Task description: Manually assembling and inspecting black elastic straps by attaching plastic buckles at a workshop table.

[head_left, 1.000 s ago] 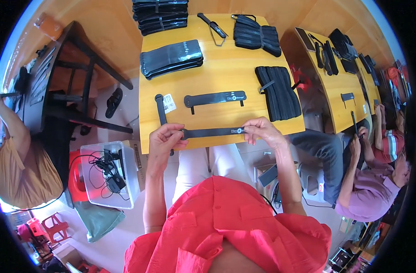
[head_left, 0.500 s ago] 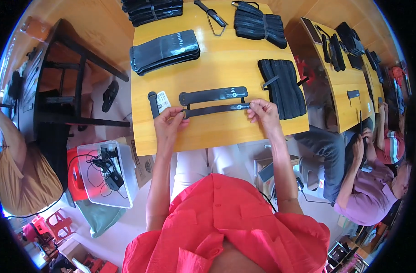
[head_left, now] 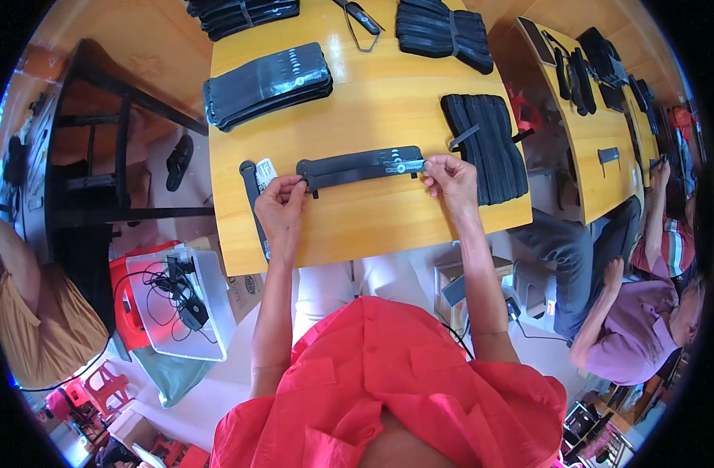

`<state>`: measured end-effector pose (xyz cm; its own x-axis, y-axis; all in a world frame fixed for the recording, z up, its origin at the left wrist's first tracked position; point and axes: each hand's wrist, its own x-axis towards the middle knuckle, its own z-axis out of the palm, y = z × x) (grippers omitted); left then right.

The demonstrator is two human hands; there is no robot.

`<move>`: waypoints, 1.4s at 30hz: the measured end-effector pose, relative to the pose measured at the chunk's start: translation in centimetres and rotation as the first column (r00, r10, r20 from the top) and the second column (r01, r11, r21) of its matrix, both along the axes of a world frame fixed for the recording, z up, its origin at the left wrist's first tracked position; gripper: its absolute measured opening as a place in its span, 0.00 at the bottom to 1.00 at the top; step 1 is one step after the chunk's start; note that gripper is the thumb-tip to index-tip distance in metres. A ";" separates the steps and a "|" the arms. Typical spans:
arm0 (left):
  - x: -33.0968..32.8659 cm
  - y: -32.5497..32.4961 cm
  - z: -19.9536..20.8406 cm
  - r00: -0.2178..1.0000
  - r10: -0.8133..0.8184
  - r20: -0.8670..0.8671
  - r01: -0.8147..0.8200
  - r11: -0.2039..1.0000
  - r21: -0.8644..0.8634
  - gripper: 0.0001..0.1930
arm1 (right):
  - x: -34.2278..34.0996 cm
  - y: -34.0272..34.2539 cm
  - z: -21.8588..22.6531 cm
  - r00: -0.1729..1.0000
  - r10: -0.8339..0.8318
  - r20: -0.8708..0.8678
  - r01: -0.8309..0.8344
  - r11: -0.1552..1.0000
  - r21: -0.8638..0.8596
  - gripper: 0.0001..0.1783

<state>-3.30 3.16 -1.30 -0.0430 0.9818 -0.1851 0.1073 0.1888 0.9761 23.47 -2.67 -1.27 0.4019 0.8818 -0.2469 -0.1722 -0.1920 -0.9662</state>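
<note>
A narrow black strap (head_left: 353,173) with white print near its right end is stretched level between my hands. My left hand (head_left: 280,209) pinches its left end, and my right hand (head_left: 453,184) pinches the printed end. The strap lies over the lower part of a wider black strap (head_left: 349,160), which rests on the yellow table (head_left: 372,234). Left of my left hand is another thin black strap (head_left: 249,187), placed lengthwise with a white label (head_left: 265,172) beside it. My left hand partly covers it.
Behind my hands sits a stack of wide black straps (head_left: 267,86). Banded black bundles lie at the right (head_left: 486,148) and far right (head_left: 441,35). A clear plastic bin (head_left: 216,304) of cables stands on the floor at left. Other people sit at both sides.
Both hands have brought the narrow strap slightly up and away from me, so it now overlaps the wider strap. My left hand has shifted a little leftward.
</note>
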 end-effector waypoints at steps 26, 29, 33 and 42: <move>0.4 -0.1 0.6 0.998 0.045 -0.048 -0.045 0.999 -0.005 0.04 | -1.7 0.6 0.0 0.967 -0.139 0.212 0.156 0.986 -0.063 0.03; 0.3 -0.1 0.0 0.998 0.049 -0.026 -0.049 0.999 -0.003 0.04 | -1.7 0.5 0.0 0.961 -0.146 0.237 0.170 0.982 -0.084 0.04; 0.4 0.1 0.1 0.999 0.046 -0.028 -0.047 0.999 -0.011 0.04 | -1.7 0.8 -0.1 0.957 -0.135 0.258 0.162 0.983 -0.083 0.04; 0.4 0.3 -0.5 0.999 0.035 0.011 -0.036 0.999 0.017 0.05 | -1.7 0.9 -0.5 0.948 -0.168 0.269 0.187 0.981 -0.047 0.04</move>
<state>-2.93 3.47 -1.84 -0.0761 0.9827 -0.1687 0.0906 0.1753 0.9803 21.81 -1.80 -1.80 0.6096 0.7740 -0.1710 0.0480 -0.2514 -0.9667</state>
